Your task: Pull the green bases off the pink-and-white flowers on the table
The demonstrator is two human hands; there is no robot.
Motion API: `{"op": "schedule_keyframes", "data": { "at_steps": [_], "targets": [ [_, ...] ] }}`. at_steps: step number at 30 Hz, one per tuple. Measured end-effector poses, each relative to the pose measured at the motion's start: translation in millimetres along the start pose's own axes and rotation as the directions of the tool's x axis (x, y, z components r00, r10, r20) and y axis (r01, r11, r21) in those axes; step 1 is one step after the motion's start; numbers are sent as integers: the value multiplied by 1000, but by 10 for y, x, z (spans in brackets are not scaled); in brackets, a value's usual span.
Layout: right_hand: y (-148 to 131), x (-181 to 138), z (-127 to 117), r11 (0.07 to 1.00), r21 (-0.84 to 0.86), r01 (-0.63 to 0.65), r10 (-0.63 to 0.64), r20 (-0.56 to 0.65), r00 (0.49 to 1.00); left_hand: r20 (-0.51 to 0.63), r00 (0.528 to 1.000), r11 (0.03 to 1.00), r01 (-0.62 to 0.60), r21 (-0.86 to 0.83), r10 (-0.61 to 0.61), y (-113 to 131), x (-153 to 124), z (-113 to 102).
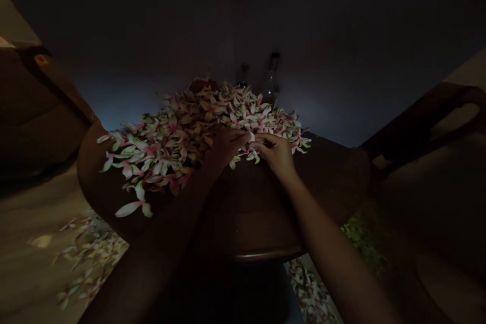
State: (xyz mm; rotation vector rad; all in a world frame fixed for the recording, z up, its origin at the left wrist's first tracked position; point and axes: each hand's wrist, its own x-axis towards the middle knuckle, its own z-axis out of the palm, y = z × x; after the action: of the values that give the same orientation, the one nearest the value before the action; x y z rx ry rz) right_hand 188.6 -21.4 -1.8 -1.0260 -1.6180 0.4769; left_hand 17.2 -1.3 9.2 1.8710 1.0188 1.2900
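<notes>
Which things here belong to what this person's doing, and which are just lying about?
Seemingly in the job:
left hand, right hand
heaped pink-and-white flowers
table beneath them

Probably just lying about:
clear bottle behind the heap
red object, too dark to identify

Dim light, dark grey-blue wall [152, 30] palest low down behind a rounded, dark-brown table [243, 228], bulky brown furniture [34, 106] left, dark chair [404, 121] right, tan floor [23, 248] lower left.

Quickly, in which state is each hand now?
Left hand: curled at the flowers; holding cannot be told.
Right hand: curled there too; holding cannot be told.
</notes>
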Motion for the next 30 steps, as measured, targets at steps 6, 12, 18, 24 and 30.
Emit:
{"op": "schedule_keyframes", "data": {
  "at_steps": [6, 12, 18, 24, 30],
  "targets": [
    [-2, -4, -18, 998, -42, 37, -36, 19, 999, -26, 1000, 1000, -3, -7, 3, -27, 9, 5],
    [0, -2, -12, 994, -90, 62, -59, 35, 998, -7, 1000, 999, 24, -22, -24, -57, 16, 6],
    [-98, -23, -15, 986, -150, 71, -68, 28, 997, -29, 999, 1000, 22, 0, -22, -50, 14, -2],
    [-131, -23, -11, 897, -345, 275, -254, 105, 962, -48, 999, 1000, 13, 5, -13, -20, -4, 21],
    [-130, -26, 6, 849, -389, 357, -325, 149, 934, -73, 997, 1000, 12, -18, -13, 9, -15, 55]
  ]
}}
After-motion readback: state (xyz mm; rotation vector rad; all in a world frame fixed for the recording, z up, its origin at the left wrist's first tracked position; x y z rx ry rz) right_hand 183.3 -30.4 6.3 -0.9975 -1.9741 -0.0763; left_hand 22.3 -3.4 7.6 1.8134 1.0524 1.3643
